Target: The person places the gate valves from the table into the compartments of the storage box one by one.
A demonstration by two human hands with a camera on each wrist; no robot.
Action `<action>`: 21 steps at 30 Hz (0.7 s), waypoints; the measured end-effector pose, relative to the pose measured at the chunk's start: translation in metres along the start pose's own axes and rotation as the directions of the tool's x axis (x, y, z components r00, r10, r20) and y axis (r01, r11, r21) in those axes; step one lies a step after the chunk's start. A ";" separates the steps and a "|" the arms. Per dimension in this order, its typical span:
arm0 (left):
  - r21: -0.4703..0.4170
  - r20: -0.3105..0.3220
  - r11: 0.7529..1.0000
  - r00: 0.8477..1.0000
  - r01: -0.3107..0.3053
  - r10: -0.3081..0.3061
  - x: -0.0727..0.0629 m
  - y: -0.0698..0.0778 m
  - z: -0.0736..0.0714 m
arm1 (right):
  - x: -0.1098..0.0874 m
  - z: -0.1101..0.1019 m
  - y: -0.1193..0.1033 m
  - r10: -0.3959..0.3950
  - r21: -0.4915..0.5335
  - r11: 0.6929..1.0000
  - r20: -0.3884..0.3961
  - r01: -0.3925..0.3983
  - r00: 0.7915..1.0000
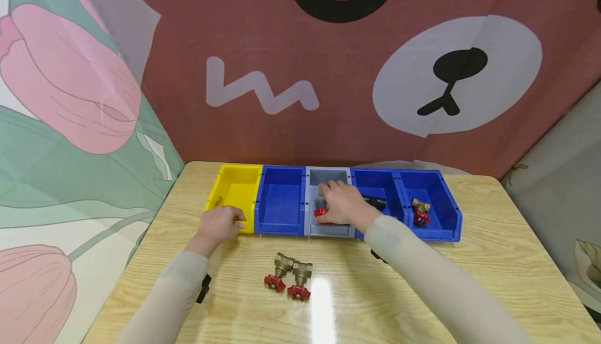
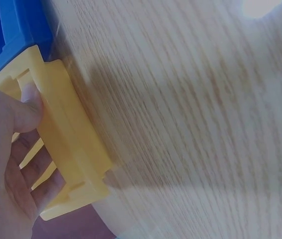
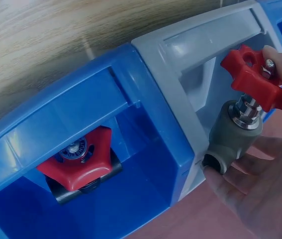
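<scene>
My left hand is at the front of the yellow bin. Its thumb hooks over the front rim while the fingers curl inside, gripping the wall. Over the grey bin, my right hand holds a grey-green valve with a red handwheel. The thumb presses on the handwheel and the fingers lie under the body. In the blue bin beside it lies a black valve, whose red handwheel shows in the right wrist view.
Two brass valves with red handwheels lie side by side on the wooden table. Another brass valve sits in the rightmost blue bin. A blue bin stands between yellow and grey. A printed cloth hangs behind.
</scene>
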State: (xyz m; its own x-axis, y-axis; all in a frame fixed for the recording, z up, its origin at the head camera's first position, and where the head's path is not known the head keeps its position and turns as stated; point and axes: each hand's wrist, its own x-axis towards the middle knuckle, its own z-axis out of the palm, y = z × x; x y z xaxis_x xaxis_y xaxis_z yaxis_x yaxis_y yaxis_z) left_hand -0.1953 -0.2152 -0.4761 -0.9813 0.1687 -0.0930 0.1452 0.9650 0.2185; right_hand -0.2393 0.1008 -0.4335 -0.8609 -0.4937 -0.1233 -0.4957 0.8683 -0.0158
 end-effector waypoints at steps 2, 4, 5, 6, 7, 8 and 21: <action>0.000 -0.004 1.000 1.000 -0.004 0.004 0.000 -0.001 0.000 | 0.003 0.001 0.001 0.007 -0.009 1.000 0.009 -0.007 1.000; -0.001 -0.007 1.000 1.000 -0.001 0.001 0.001 -0.001 0.001 | 0.005 0.001 0.001 0.018 -0.012 1.000 0.017 -0.017 1.000; -0.001 -0.009 1.000 1.000 -0.003 0.003 0.001 -0.001 0.001 | 0.007 0.001 0.001 0.024 -0.014 1.000 0.023 -0.024 0.999; -0.001 -0.010 1.000 1.000 -0.004 0.004 0.001 -0.001 0.001 | 0.008 0.001 0.002 0.031 -0.015 0.999 0.029 -0.031 0.999; -0.001 -0.013 1.000 1.000 -0.006 0.006 0.001 -0.001 0.001 | 0.009 0.001 0.002 0.038 -0.015 0.999 0.033 -0.038 0.999; -0.002 -0.013 1.000 1.000 -0.003 0.003 0.001 -0.001 0.002 | 0.011 0.002 0.002 0.044 -0.015 0.999 0.036 -0.044 0.998; -0.011 -0.019 1.000 1.000 -0.006 0.005 0.000 -0.001 0.000 | 0.027 0.017 0.004 0.055 -0.056 0.997 0.040 -0.053 0.998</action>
State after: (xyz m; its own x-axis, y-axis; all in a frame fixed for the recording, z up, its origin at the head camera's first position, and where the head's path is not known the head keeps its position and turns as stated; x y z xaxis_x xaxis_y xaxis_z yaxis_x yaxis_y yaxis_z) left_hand -0.1950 -0.2164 -0.4763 -0.9827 0.1701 -0.0737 0.1493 0.9619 0.2293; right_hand -0.2623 0.0916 -0.4535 -0.8816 -0.4430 -0.1632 -0.4553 0.8891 0.0462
